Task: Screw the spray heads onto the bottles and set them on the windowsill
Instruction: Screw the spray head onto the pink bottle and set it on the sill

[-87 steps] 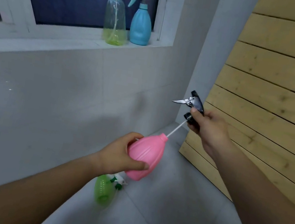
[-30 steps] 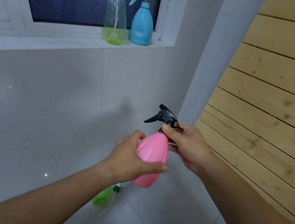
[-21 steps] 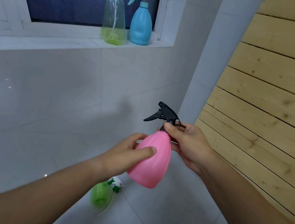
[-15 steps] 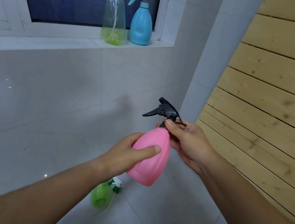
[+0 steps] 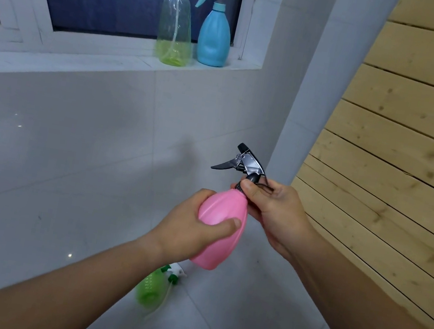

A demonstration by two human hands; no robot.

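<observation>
The left hand (image 5: 187,228) is gripping the tilted pink bottle (image 5: 221,223) in mid-air while the right hand's (image 5: 274,212) fingers (image 5: 247,191) are pinching the black spray head's (image 5: 245,163) collar at its neck.

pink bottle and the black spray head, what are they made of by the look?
Pink bottle: likely opaque plastic, smooth satin sheen, moulded ribs down the body. Black spray head: likely hard plastic, glossy top reflecting light.

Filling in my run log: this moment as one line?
step: screwing head on | left hand: holds pink bottle | right hand: on black spray head collar | sill: two bottles | floor: green bottle
</observation>
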